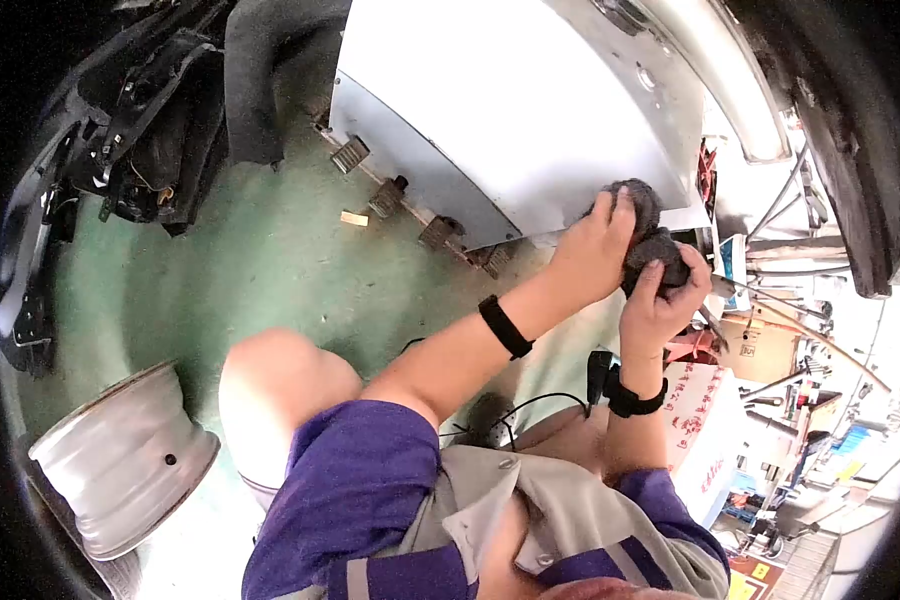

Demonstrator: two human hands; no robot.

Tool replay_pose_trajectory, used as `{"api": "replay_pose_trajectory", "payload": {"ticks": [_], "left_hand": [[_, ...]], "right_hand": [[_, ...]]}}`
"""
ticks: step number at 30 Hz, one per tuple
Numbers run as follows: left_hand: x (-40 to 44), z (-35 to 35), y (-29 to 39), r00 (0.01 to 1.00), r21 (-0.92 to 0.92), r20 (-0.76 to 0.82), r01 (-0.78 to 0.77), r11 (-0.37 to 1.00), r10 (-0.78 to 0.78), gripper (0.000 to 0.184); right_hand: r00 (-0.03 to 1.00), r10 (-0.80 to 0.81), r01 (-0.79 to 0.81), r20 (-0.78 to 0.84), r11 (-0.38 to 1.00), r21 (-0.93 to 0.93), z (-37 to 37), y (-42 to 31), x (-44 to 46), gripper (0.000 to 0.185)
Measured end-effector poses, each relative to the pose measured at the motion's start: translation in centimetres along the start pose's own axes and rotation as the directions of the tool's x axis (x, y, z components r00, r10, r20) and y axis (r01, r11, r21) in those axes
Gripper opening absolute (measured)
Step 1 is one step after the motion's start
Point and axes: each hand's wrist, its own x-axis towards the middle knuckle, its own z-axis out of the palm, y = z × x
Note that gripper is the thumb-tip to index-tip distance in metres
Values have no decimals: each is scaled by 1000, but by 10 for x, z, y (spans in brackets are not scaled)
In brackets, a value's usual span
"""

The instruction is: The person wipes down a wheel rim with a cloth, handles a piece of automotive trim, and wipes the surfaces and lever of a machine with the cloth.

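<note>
My left hand (600, 245), on an arm with a black band, has its fingers bent over a dark grey fuzzy pad (642, 200) at the lower right edge of a large white curved panel (470, 110). Close beside it, my right hand (667, 295) grips a second dark grey piece (660, 252) between thumb and fingers. The two dark pieces touch; whether they are joined is not clear. A black watch (635, 400) is on my right wrist.
Beneath the panel's left edge runs a bar with ribbed blocks (385, 197). Dark car parts (160, 130) lie upper left, a silver wheel rim (125, 460) lower left. A white box with red writing (692, 405), cardboard (760, 348) and cluttered tools are at right.
</note>
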Motion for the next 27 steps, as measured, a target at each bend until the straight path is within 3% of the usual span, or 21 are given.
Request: {"api": "replay_pose_trajectory", "payload": {"ticks": [1,4,6,7,8,9,11,14,18,19,21,22,24,25,26,27], "left_hand": [[4,-4,2,1000,-3,6,0,1000,0,65],[15,-9,4,1000,-76,2,24,997,-24,63],[8,2,-8,990,-127,-141,-2,992,-16,62],[-2,10,-18,978,-152,-209,-13,988,-19,61],[-15,21,-29,974,-207,-166,118,971,-154,56],[-22,16,-35,956,-203,-17,283,938,-292,55],[-44,23,-50,943,-160,-64,314,936,-328,50],[-68,17,-54,902,-90,-31,426,900,-430,48],[-96,15,-64,788,-194,-39,597,779,-614,37],[-98,14,-64,805,-224,-36,571,790,-592,33],[-97,13,-63,835,-285,-37,518,806,-550,25],[-92,13,-73,802,-449,35,545,708,-596,29],[-72,4,-92,788,-373,181,608,701,-588,31],[-46,-22,-79,829,-157,242,546,823,-504,21],[-19,-50,-65,859,49,300,420,906,-414,23],[1,-68,-69,801,231,454,317,920,-390,20]], "right_hand": [[998,29,-25,-47,997,76,1,-5,5,29],[980,-190,198,61,964,-179,-1,-18,20,30],[950,-270,308,160,898,-314,1,-26,25,29],[947,-279,310,159,921,-237,10,-25,27,25],[949,-243,285,203,934,-214,19,-19,28,23],[947,-209,258,244,947,-193,27,-12,27,22],[927,-228,276,297,952,-131,37,1,15,20],[896,-127,182,425,979,-90,46,23,-10,19],[769,-22,86,638,994,-69,51,17,-19,14],[738,19,50,675,995,-84,47,11,-14,14],[818,-24,68,575,996,-55,38,1,-7,15],[851,-54,86,523,996,-37,35,-5,0,16],[891,-39,36,452,999,17,26,-26,15,17],[908,-30,11,417,999,48,23,-33,19,18],[924,8,-13,381,1000,10,23,-35,18,22],[919,66,-79,390,997,17,25,-37,20,23]]}}
